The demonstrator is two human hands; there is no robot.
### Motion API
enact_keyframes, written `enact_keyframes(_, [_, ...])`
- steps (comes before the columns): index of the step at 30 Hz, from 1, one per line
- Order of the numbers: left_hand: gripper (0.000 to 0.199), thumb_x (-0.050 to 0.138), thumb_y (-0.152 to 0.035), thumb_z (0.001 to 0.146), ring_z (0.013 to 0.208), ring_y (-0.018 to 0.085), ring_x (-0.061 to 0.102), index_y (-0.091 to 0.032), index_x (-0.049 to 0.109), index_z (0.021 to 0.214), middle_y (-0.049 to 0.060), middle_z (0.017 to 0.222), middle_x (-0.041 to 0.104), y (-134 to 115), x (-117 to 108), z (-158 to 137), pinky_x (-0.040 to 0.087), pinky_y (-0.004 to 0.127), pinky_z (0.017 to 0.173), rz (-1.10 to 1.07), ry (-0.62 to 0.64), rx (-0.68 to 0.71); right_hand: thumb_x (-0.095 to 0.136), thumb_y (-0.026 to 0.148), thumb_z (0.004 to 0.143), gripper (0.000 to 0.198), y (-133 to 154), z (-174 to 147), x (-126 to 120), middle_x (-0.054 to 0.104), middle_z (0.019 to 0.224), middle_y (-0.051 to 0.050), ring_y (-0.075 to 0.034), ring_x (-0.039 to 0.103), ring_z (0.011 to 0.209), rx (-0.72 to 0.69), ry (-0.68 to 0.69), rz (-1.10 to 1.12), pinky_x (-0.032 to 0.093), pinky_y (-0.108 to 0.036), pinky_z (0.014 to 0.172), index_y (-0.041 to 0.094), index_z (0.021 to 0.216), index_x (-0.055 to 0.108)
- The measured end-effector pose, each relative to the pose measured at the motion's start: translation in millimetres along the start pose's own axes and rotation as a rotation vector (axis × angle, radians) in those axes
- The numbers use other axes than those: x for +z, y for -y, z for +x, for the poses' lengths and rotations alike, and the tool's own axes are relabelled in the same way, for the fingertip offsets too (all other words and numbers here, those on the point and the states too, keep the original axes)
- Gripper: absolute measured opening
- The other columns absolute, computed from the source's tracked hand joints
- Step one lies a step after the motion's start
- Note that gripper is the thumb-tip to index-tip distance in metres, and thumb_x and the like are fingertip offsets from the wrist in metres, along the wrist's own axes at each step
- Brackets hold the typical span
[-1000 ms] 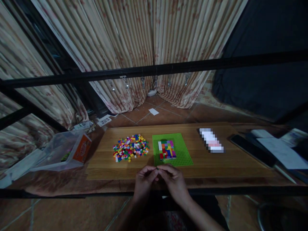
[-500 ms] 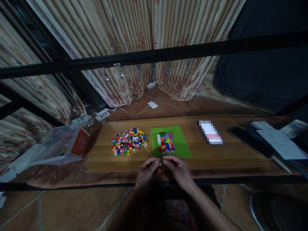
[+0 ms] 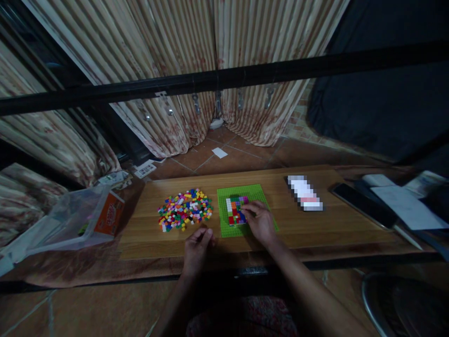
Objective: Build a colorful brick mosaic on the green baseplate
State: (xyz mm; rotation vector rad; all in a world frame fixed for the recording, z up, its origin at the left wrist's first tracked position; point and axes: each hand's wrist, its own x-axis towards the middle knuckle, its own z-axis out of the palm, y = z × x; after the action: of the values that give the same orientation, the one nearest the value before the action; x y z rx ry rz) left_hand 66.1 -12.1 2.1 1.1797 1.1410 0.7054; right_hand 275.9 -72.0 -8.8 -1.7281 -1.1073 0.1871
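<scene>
My right hand (image 3: 261, 222) is over the green baseplate (image 3: 224, 230), its thumb and forefinger pinched at the right part of a block of colourful toy bricks (image 3: 233, 208). The small toy brick at those fingertips is mostly hidden. White, orange, red, blue and purple bricks show in the block, and my right fingers cover part of it. Closer to the table's front edge, my left hand (image 3: 197, 247) is closed with thumb and forefinger together; what it holds, if anything, cannot be made out. Just beyond it lies a loose pile of toy bricks (image 3: 184, 208).
A wooden board (image 3: 147, 243) bears the bricks and a phone with a blurred screen (image 3: 305, 193). Left of it stands a clear plastic box (image 3: 73, 224) with an orange label. A dark phone (image 3: 365, 204) and papers (image 3: 410, 206) lie at the right. A black bar (image 3: 196, 82) crosses beyond.
My hands were together at the baseplate's near edge, a small green brick at the right fingertips. My right hand has moved forward onto the brick block; my left has drawn away leftward.
</scene>
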Motion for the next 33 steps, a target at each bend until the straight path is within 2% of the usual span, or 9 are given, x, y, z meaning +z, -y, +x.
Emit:
enact_keyframes(8, [0.043, 0.07, -0.057, 0.065, 0.049, 0.009, 0.047, -0.015, 0.06, 0.066, -0.002, 0.056, 0.056, 9, -3, 6, 0.037, 0.019, 0.047, 0.039, 0.034, -0.012, 0.065, 0.03, 0.079, 0.011, -7, 3, 9, 0.061, 0.088, -0.004, -0.02, 0.056, 0.09, 0.052, -0.043, -0.023, 0.045, -0.035, 0.083, 0.029, 0.081, 0.076])
enact_keyframes(14, [0.048, 0.073, -0.06, 0.059, 0.055, 0.012, 0.051, -0.016, 0.064, 0.073, -0.001, 0.06, 0.058, 7, -6, 7, 0.04, 0.02, 0.05, 0.095, 0.019, -0.034, 0.065, 0.021, 0.075, 0.011, 0, 8, 17, 0.059, 0.085, -0.002, -0.016, 0.057, 0.083, 0.131, -0.091, 0.096, 0.048, -0.031, 0.077, 0.027, 0.077, 0.074])
enact_keyframes(17, [0.05, 0.073, -0.064, 0.056, 0.055, 0.013, 0.051, -0.016, 0.064, 0.07, -0.002, 0.058, 0.057, 1, -5, 5, 0.04, 0.021, 0.05, 0.13, 0.016, -0.035, 0.064, 0.017, 0.075, 0.013, 2, 8, 21, 0.057, 0.083, -0.001, -0.015, 0.057, 0.08, 0.145, -0.114, 0.134, 0.048, -0.029, 0.074, 0.026, 0.076, 0.073])
enact_keyframes(21, [0.054, 0.073, -0.068, 0.051, 0.053, 0.014, 0.051, -0.017, 0.064, 0.065, -0.002, 0.055, 0.055, -5, -4, 5, 0.04, 0.022, 0.048, 0.169, 0.004, -0.026, 0.059, 0.018, 0.081, 0.016, 5, 4, 22, 0.058, 0.085, -0.002, -0.016, 0.057, 0.081, 0.071, -0.11, 0.03, 0.048, -0.029, 0.074, 0.026, 0.078, 0.073])
enact_keyframes(26, [0.055, 0.074, -0.067, 0.051, 0.053, 0.014, 0.052, -0.017, 0.066, 0.07, -0.002, 0.056, 0.057, -1, -5, 6, 0.041, 0.022, 0.047, 0.172, -0.009, -0.039, 0.051, 0.018, 0.088, 0.023, 13, -4, 17, 0.061, 0.092, -0.006, -0.019, 0.055, 0.091, -0.067, -0.035, -0.191, 0.046, -0.033, 0.082, 0.024, 0.089, 0.073])
enact_keyframes(33, [0.057, 0.075, -0.068, 0.049, 0.059, 0.017, 0.057, -0.016, 0.068, 0.073, 0.001, 0.064, 0.064, 9, -11, 11, 0.047, 0.024, 0.053, 0.199, 0.014, -0.037, 0.046, 0.016, 0.091, 0.027, 16, -8, 17, 0.062, 0.093, -0.006, -0.018, 0.054, 0.09, -0.12, -0.035, -0.259, 0.046, -0.031, 0.081, 0.024, 0.094, 0.071])
